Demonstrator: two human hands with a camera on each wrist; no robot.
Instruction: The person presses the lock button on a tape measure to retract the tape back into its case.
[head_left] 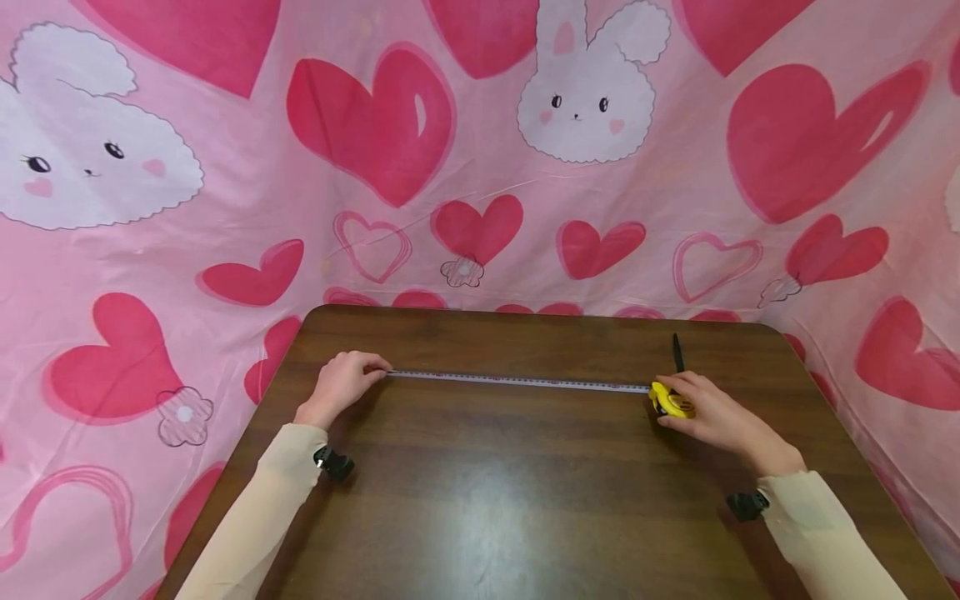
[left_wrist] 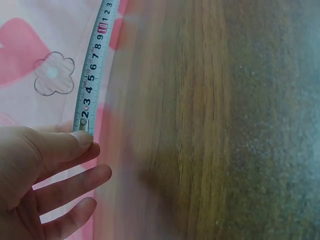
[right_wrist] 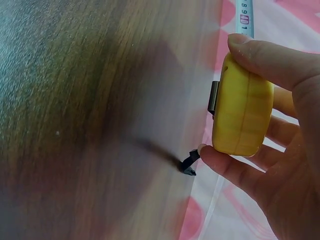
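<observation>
A yellow tape measure [head_left: 670, 402] is in my right hand [head_left: 720, 421], the thumb at one end of its case and fingers around the other side. Its white blade [head_left: 517, 381] stretches straight leftward across the far part of the table. At the blade's end, the thumb and forefinger of my left hand [head_left: 345, 385] pinch the metal tip; the other fingers are spread apart in the left wrist view. Numbers from 2 upward show on the blade [left_wrist: 91, 70] there. The right wrist view has the yellow case [right_wrist: 242, 107] edge-on, with a dark clip on its side.
A black pen [head_left: 678, 353] lies on the brown wooden table [head_left: 480, 483], just beyond my right hand. A small black piece [right_wrist: 189, 162] shows near a right fingertip; what it is I cannot tell. Pink heart-and-rabbit cloth [head_left: 480, 167] hangs around the table's far and side edges.
</observation>
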